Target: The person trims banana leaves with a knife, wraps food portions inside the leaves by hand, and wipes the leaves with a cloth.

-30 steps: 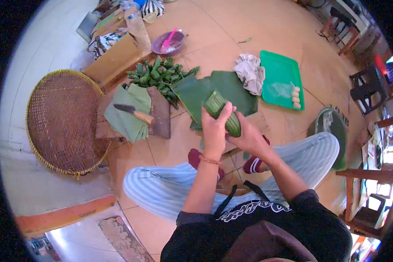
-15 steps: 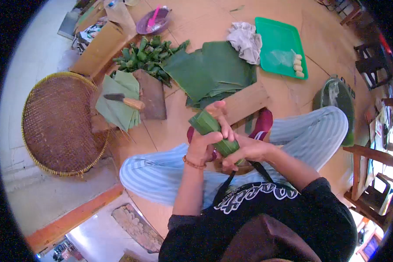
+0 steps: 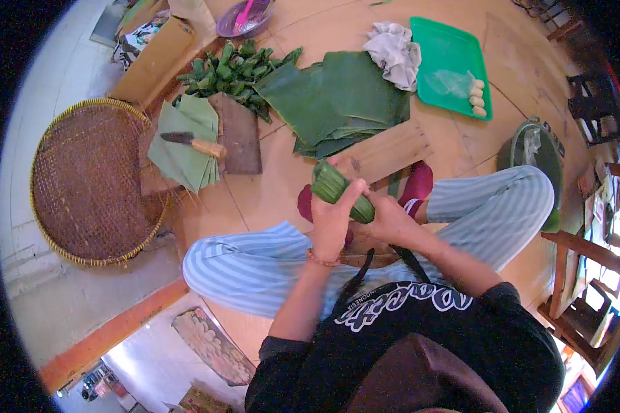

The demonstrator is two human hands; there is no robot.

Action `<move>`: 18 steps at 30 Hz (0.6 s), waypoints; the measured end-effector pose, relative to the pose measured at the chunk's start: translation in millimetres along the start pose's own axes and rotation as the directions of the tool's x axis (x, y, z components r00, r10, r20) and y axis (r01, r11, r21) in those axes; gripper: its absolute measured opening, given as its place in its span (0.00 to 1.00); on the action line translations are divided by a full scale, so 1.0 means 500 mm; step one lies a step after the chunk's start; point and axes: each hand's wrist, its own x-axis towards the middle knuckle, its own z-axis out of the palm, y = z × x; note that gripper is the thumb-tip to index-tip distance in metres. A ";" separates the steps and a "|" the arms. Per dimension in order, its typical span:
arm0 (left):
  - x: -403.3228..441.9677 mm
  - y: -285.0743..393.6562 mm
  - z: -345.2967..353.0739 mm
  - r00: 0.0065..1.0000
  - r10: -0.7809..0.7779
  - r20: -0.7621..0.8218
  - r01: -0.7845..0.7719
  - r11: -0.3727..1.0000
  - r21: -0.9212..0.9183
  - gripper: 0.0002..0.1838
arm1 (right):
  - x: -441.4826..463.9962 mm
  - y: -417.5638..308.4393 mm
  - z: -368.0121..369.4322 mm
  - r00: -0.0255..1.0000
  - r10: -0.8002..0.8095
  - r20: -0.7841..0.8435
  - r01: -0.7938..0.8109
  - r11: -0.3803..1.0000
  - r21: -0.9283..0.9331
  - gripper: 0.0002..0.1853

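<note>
A rolled banana-leaf parcel lies slantwise between my two hands above my crossed legs. My left hand, with a beaded bracelet at the wrist, is wrapped round its left side, thumb across the top. The fingers of my right hand close on the parcel's lower right end. Just beyond the parcel is a wooden board, and a stack of flat banana leaves spreads behind it.
At left, a knife lies on cut leaf pieces beside a round woven tray. Small green parcels are heaped behind. A green tray holds pale rolls; a crumpled cloth sits beside it.
The parcel has turned in my hands, showing more of its ribbed leaf side. My left hand's raised fingers have come down round it. The view has shifted slightly.
</note>
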 end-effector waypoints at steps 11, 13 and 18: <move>-0.019 -0.048 -0.060 0.967 -0.181 0.177 0.239 0.884 -0.402 0.29 | -0.034 0.001 -0.049 0.956 0.239 0.167 -0.290 0.849 0.442 0.21; -0.033 -0.029 -0.031 0.979 -0.189 0.077 0.202 0.950 -0.238 0.28 | -0.027 -0.013 -0.068 0.969 0.245 0.024 -0.239 0.911 0.336 0.20; -0.046 -0.052 -0.014 0.977 -0.205 0.063 0.202 0.979 0.039 0.27 | -0.035 -0.016 -0.090 0.966 0.255 0.037 -0.256 0.931 0.262 0.17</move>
